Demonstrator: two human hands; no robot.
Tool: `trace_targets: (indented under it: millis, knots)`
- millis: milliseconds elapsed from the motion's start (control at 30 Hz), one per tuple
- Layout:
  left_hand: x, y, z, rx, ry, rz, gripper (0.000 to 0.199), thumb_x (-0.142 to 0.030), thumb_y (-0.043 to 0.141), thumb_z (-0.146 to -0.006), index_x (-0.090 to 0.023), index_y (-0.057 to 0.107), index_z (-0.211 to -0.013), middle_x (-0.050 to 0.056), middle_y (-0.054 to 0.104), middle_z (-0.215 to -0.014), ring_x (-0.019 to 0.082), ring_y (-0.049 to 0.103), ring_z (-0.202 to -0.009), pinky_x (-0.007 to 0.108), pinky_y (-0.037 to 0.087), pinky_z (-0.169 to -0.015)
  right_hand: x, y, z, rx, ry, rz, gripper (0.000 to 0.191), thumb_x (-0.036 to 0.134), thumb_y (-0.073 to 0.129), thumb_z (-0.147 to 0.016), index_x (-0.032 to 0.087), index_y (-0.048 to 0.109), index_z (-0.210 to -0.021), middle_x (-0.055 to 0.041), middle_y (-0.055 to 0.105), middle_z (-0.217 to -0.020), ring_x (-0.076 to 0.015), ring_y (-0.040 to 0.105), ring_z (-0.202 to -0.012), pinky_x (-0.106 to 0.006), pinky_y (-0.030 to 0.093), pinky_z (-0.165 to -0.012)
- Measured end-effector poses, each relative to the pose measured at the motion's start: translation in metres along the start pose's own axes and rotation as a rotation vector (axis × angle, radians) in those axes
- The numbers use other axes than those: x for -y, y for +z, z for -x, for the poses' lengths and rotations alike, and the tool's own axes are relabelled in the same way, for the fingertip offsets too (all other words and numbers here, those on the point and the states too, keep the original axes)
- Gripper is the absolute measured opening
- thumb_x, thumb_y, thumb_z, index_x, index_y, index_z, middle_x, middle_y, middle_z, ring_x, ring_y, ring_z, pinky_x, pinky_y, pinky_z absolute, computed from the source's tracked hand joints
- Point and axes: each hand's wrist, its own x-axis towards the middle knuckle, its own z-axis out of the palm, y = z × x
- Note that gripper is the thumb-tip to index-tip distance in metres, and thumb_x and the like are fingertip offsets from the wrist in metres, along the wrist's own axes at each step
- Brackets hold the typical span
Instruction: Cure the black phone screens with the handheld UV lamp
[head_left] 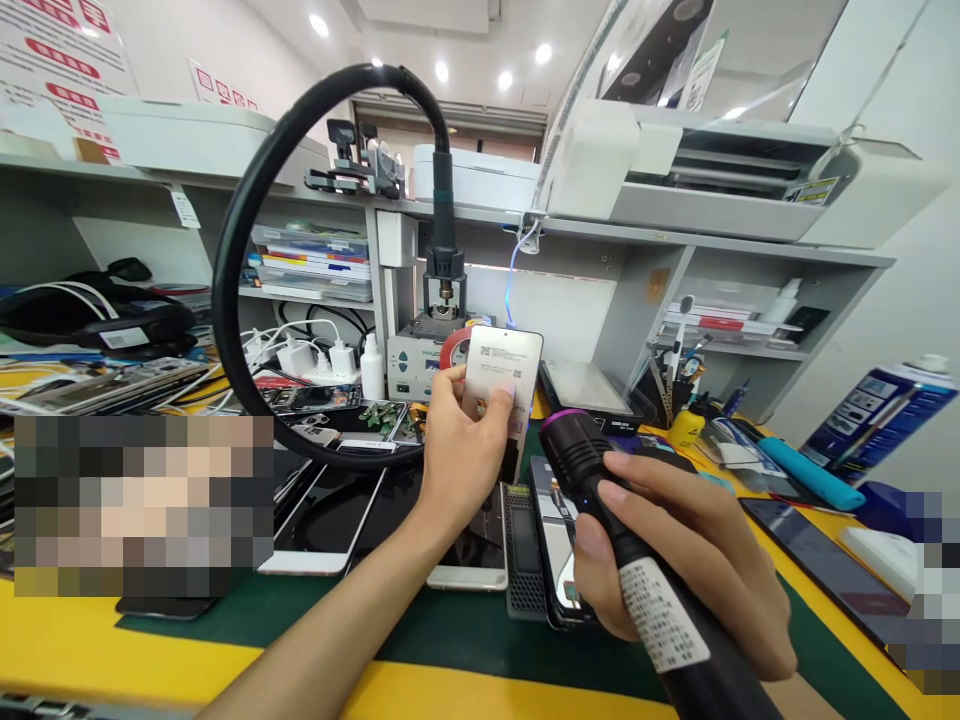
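Phone [504,365]: left hand [466,440]; one flashlight [581,455]: right hand [694,545].

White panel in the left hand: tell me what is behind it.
Past the panel, a red ring and grey device partly show; whatever lies directly behind is covered.

Pixelation is masking the left side of your bench [67,625]; the lower edge is cutting off your black flashlight [592,480].

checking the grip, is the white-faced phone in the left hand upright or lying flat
Upright: the left hand holds the phone raised on end, its face with small text toward the camera.
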Motion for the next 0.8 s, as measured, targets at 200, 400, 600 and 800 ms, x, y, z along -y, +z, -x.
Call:
trace_targets:
  millis: [200,400,600,800]
  knots:
    - [0.004,-0.002,-0.005,-0.041,-0.011,0.009,0.039,-0.042,0.071,-0.089,-0.019,0.052,-0.114,0.007,0.069,-0.112,0.020,0.069,-0.102,0.034,0.054,-0.088,0.010,0.000,0.000,0.053,0.015,-0.027,0.027,0.020,0.078,-0.075,0.018,0.069,-0.100,-0.0078,0.074,-0.104,-0.0157,0.073,-0.086,-0.027,0.064,-0.072]
    - [0.002,0.000,-0.007,-0.058,-0.013,0.044,0.036,-0.040,0.071,-0.087,-0.018,0.053,-0.109,0.006,0.069,-0.107,0.017,0.068,-0.097,0.030,0.052,-0.085,0.012,0.000,-0.001,0.064,-0.003,-0.051,0.025,0.020,0.077,-0.076,0.017,0.068,-0.099,-0.0077,0.073,-0.102,-0.0146,0.072,-0.086,-0.026,0.063,-0.073]
    - [0.000,-0.001,-0.009,-0.039,-0.166,0.213,0.040,-0.040,0.076,-0.082,-0.019,0.054,-0.108,0.004,0.070,-0.100,0.016,0.067,-0.083,0.028,0.052,-0.073,0.013,0.000,-0.001,0.070,0.005,-0.049,0.023,0.020,0.076,-0.076,0.018,0.068,-0.098,-0.0062,0.073,-0.101,-0.0136,0.072,-0.085,-0.025,0.063,-0.073]
    - [-0.003,-0.002,-0.010,0.059,-0.343,0.455,0.026,-0.034,0.077,-0.080,-0.016,0.062,-0.092,0.001,0.067,-0.086,0.010,0.061,-0.071,0.022,0.048,-0.063,0.013,-0.003,0.002,0.051,0.010,-0.042,0.023,0.022,0.076,-0.076,0.018,0.069,-0.097,-0.0054,0.073,-0.102,-0.0136,0.072,-0.083,-0.026,0.063,-0.073]
